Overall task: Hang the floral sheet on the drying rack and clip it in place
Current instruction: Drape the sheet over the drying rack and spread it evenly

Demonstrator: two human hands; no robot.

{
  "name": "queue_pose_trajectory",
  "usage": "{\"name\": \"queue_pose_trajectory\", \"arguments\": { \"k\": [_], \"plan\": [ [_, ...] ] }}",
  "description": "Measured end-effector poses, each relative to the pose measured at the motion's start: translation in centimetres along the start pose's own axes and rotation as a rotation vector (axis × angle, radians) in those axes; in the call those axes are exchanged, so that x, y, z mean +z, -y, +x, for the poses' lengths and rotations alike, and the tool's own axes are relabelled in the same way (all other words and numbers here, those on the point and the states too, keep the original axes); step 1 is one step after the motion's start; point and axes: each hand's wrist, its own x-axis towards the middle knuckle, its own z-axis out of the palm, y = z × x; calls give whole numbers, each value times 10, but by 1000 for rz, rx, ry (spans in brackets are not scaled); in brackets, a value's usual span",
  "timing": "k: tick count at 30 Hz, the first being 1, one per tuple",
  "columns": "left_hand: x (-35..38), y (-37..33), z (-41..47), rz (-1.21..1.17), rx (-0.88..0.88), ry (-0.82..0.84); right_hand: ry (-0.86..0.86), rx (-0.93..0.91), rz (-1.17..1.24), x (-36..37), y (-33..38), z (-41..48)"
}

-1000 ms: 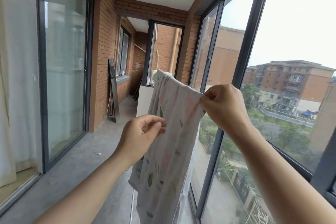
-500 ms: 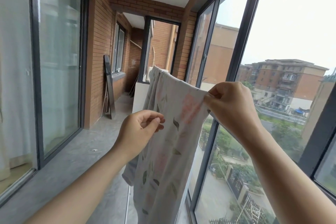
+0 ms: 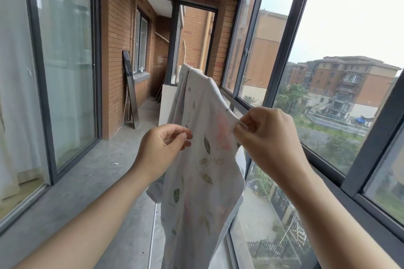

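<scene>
The right hand [image 3: 266,137] pinches the near top edge of the floral sheet [image 3: 203,177] between thumb and fingers. The left hand [image 3: 162,148] pinches the sheet's left side (fingers curled, narrow). The sheet hangs down from a line that runs away toward the far window frame [image 3: 175,46]. The concrete floor [image 3: 91,172] at the left lies open.

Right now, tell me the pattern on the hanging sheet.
The floral sheet is pale grey-white with scattered green leaves and faint pink blooms, clearest in the head view.
</scene>
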Motion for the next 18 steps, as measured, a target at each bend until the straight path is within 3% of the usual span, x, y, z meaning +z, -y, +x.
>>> {"name": "queue_pose_trajectory", "arguments": {
  "k": [18],
  "plan": [
    [3, 39, -50, 18, -173, -20, 134, 52, 54, 34, -36, -62]
  ]
}}
